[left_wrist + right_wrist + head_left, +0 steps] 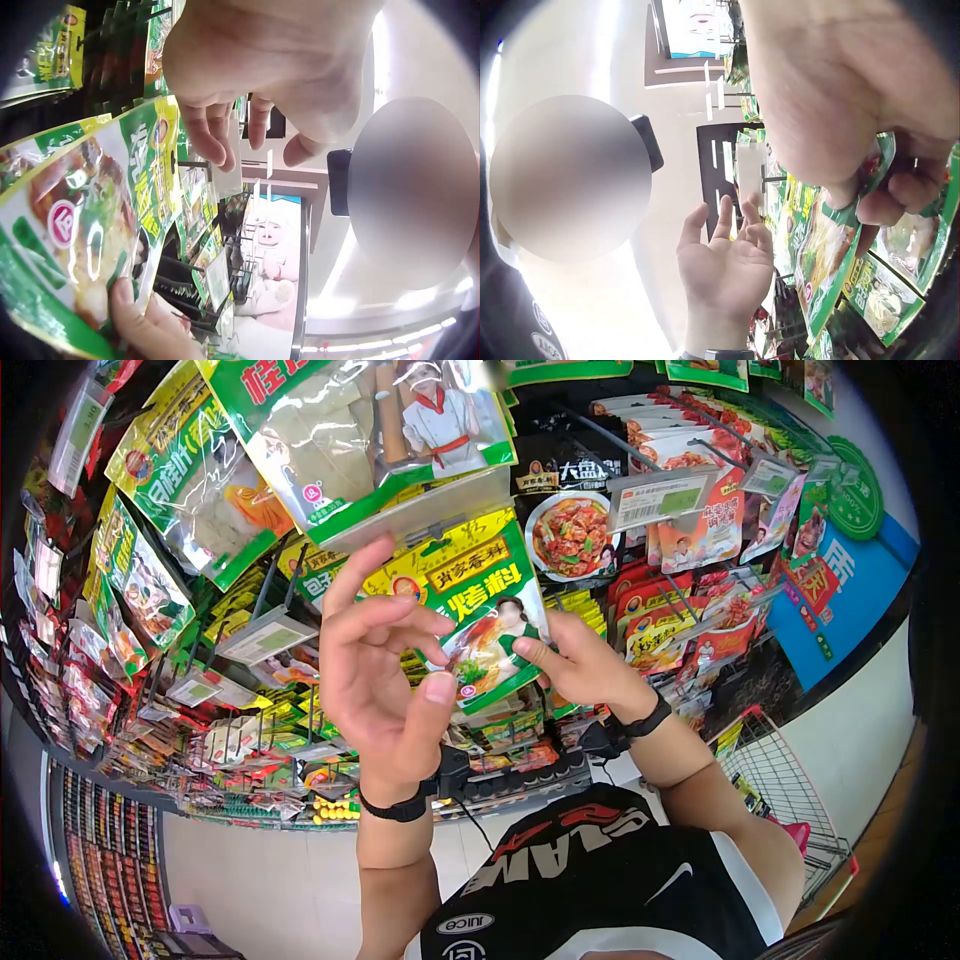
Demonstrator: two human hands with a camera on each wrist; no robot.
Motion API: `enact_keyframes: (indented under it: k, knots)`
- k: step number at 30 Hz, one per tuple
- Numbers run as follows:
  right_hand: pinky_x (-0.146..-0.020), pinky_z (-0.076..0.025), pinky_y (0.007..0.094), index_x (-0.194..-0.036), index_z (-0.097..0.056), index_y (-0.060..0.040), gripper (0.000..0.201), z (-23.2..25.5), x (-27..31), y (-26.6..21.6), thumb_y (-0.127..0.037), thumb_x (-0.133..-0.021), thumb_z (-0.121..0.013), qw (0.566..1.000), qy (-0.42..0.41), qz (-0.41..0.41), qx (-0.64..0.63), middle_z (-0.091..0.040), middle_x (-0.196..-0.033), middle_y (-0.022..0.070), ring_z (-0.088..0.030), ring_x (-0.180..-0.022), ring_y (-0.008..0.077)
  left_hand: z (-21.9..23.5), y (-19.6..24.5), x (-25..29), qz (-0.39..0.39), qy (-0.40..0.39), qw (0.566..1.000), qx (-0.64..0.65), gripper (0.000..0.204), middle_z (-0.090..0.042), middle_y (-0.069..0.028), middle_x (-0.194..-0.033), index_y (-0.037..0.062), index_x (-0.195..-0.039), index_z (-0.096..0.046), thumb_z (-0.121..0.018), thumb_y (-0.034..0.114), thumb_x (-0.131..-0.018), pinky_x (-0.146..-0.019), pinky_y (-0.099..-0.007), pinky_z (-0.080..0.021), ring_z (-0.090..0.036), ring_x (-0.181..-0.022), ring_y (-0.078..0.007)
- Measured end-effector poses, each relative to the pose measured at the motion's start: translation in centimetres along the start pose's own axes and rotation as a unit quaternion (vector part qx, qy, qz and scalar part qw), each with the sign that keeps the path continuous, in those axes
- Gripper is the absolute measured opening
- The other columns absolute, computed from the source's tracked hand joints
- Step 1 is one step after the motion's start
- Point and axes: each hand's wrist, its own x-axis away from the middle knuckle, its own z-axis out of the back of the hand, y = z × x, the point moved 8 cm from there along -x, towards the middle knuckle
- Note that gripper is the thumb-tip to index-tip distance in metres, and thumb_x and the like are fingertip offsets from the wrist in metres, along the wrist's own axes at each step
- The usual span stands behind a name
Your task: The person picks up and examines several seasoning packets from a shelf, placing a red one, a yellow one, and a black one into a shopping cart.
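Observation:
My right hand [590, 665] pinches the edge of a green and yellow seasoning packet [500, 585], thumb on its printed front. The packet faces me, slightly tilted, with a food picture on it. In the right wrist view, fingers of the right hand [855, 112] curl behind the packet's [829, 247] edge. My left hand [375, 670] is raised beside the packet's left side, palm turned up and fingers loosely bent, holding nothing. The left wrist view shows the same left hand [274, 67] apart from the packet [90, 225].
Large hanging packets [370, 440] with price tags [660, 500] crowd the rack above and around the hands. Metal hooks stick out between them. A black packet [570, 520] with a dish picture hangs at upper right. A wire shopping cart [790, 780] stands at right.

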Motion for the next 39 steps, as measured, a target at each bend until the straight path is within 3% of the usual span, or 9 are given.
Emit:
enact_keyframes:
  k: [3,6,12,20,23,25,27,32,39]
  knots:
    - [-0.071,-0.052,0.036,-0.121,-0.057,0.0029,0.023,-0.1,0.2,1.1,-0.012,-0.103,-0.055,0.994,-0.006,-0.101,-0.038,-0.07,-0.09,0.0135,-0.065,-0.077,0.0185,-0.1,0.3,-0.1,-0.009,-0.013,1.0,-0.015,0.049,-0.041,-0.0279,-0.148,0.0002,-0.122,-0.055,-0.071,0.013,-0.078,-0.074,-0.0269,-0.054,-0.066,-0.093,-0.019]
    - [-0.071,-0.051,0.0336,-0.123,-0.056,0.0032,0.024,-0.1,0.0,1.3,-0.012,-0.103,-0.055,0.998,0.017,-0.035,-0.047,-0.068,-0.092,0.0115,-0.064,-0.077,0.0161,-0.2,0.6,-0.3,-0.014,-0.024,0.999,-0.027,0.048,-0.039,-0.0285,-0.149,-0.0002,-0.121,-0.056,-0.071,0.015,-0.078,-0.073,-0.0277,-0.054,-0.066,-0.094,-0.0195]
    - [-0.084,-0.052,0.0421,-0.128,-0.05,0.0045,0.034,0.4,-0.3,1.3,-0.015,-0.101,-0.058,0.998,0.058,0.028,-0.012,-0.069,-0.103,0.0209,-0.069,-0.097,0.0324,-0.5,0.6,0.0,-0.005,-0.022,0.999,-0.042,0.051,-0.038,-0.0282,-0.15,-0.0003,-0.122,-0.056,-0.074,0.02,-0.078,-0.073,-0.0277,-0.054,-0.067,-0.095,-0.0204]
    - [-0.077,-0.049,0.0549,-0.129,-0.041,0.0023,0.046,1.4,-0.6,1.4,-0.025,-0.099,-0.062,0.986,0.105,0.021,0.129,-0.065,-0.102,0.0299,-0.062,-0.092,0.0515,-2.1,0.1,0.7,0.011,-0.046,0.997,-0.065,0.081,-0.029,-0.0265,-0.156,0.0005,-0.145,-0.04,-0.079,0.026,-0.079,-0.073,-0.0293,-0.055,-0.068,-0.098,-0.024]
    - [-0.05,-0.05,0.0387,-0.131,-0.037,0.0082,0.051,1.8,-1.2,2.2,-0.023,-0.1,-0.062,0.977,0.118,0.052,0.169,-0.067,-0.076,0.0173,-0.066,-0.054,0.0267,-2.9,-0.4,2.1,0.007,-0.075,0.994,-0.079,0.09,-0.026,-0.026,-0.157,0.0012,-0.151,-0.034,-0.081,0.026,-0.078,-0.073,-0.0298,-0.056,-0.068,-0.1,-0.0253]
    - [-0.05,-0.05,0.0397,-0.128,-0.038,0.0076,0.048,1.9,-1.6,2.0,-0.023,-0.1,-0.062,0.975,0.127,0.055,0.176,-0.067,-0.076,0.0188,-0.067,-0.055,0.0278,-3.0,-0.9,3.8,0.023,-0.09,0.992,-0.084,0.092,-0.025,-0.0262,-0.157,0.0014,-0.152,-0.032,-0.082,0.025,-0.078,-0.073,-0.0299,-0.056,-0.068,-0.101,-0.0256]
    - [-0.051,-0.051,0.0408,-0.125,-0.04,0.007,0.045,2.0,-2.1,2.3,-0.023,-0.1,-0.062,0.971,0.132,0.048,0.192,-0.067,-0.076,0.0201,-0.067,-0.056,0.0286,-3.3,-1.2,5.0,0.036,-0.115,0.99,-0.076,0.086,-0.026,-0.0273,-0.156,0.0011,-0.148,-0.037,-0.082,0.025,-0.078,-0.074,-0.0316,-0.056,-0.068,-0.101,-0.0259]
    - [-0.07,-0.047,0.0589,-0.117,-0.041,0.0035,0.047,1.9,-1.4,2.6,-0.032,-0.097,-0.064,0.972,0.146,-0.005,0.183,-0.063,-0.084,0.0318,-0.061,-0.081,0.0529,-5.1,-2.1,10.1,0.092,-0.233,0.965,-0.083,0.055,-0.044,-0.0229,-0.147,0.0048,-0.128,-0.057,-0.08,0.024,-0.081,-0.079,-0.0352,-0.055,-0.067,-0.099,-0.0261]
    - [-0.061,-0.05,0.0499,-0.119,-0.043,0.0026,0.048,1.4,3.2,1.2,-0.027,-0.093,-0.07,0.955,0.182,-0.055,0.227,-0.065,-0.069,0.0209,-0.066,-0.068,0.0418,-7.6,-1.5,17.3,0.161,-0.394,0.904,0.04,0.036,-0.066,-0.0144,-0.121,0.0044,-0.114,-0.067,-0.078,0.007,-0.08,-0.093,-0.0392,-0.053,-0.065,-0.112,-0.0318]
